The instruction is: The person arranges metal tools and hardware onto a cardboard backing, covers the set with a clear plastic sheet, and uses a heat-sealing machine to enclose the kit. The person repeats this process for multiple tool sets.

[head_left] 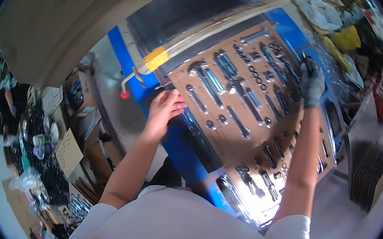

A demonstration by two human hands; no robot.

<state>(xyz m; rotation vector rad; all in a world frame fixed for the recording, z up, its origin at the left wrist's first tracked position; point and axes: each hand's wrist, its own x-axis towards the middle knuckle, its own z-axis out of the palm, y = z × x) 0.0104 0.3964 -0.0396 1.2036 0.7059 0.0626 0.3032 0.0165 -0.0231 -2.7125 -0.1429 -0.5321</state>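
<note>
A brown cardboard sheet carries rows of metal hand tools, among them wrenches, a hammer and sockets, under shiny clear film. It lies slanted on a blue-framed machine bed. At its left edge, near the upper left corner, my bare left hand has its fingers bent together against the border. My right hand, in a grey glove, is over the sheet's upper right edge. Its fingers are closed round a small dark thing with a pointed end, too blurred to name. Nearest my left hand is a single wrench under the film.
A pale bar with yellow tape crosses behind the sheet. A red-knobbed lever sticks out at left. Crumpled plastic and scraps pile up far right, above stacked cardboard. Far left, another person is beside a cluttered table.
</note>
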